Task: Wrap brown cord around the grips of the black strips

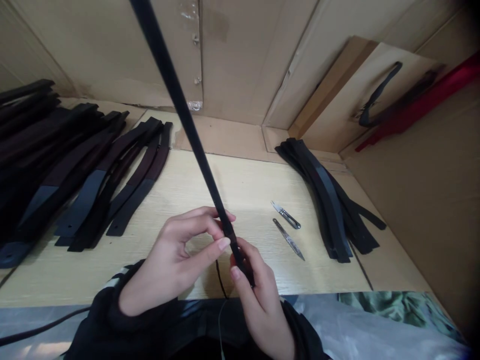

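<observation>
A long, narrow black strip (183,110) runs from the top of the head view down into both hands, its edge turned toward the camera. My left hand (187,250) pinches it between thumb and fingers near its lower part. Just below, my right hand (255,295) grips the lower end, thumb on one side and fingers curled behind. A thin dark cord (220,280) hangs between the hands. Small thread snips (287,215) and a pointed metal blade (288,239) lie on the pale table (247,185), to the right of the hands.
Many curved dark strips (86,200) are heaped on the left. A smaller pile of black strips (318,195) lies at the right. Cardboard walls (240,65) enclose the back and right side. A red object (423,107) is at the upper right. Green cloth (393,307) shows below the table edge.
</observation>
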Demonstrator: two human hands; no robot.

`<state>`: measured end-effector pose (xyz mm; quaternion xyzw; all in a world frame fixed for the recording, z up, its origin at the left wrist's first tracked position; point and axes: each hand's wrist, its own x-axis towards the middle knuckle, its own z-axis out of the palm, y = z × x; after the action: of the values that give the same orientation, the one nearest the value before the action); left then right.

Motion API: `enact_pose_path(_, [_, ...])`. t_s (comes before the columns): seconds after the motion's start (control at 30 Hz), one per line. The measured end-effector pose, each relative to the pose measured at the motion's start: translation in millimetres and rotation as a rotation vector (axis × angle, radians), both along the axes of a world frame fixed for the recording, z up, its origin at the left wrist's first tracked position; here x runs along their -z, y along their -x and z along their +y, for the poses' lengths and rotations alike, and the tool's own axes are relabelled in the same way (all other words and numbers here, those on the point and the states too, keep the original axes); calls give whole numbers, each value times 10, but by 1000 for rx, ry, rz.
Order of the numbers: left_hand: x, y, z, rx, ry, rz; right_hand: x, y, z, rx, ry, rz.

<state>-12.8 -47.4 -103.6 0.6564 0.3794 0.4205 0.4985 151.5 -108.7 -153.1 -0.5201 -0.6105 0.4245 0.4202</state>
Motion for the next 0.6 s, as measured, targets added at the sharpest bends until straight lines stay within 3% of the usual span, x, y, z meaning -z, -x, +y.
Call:
enact_pose_path(0.17, [-30,9,38,17,-44,32,-20,-1,14,-50,10,89])
enact_pose_path(0.33, [-21,96,42,1,-56,98,-82,-58,68,-188,199,253])
enact_pose_path(0.6, [-91,122,14,14,-16,200,-33,-89,27,-187,320,354])
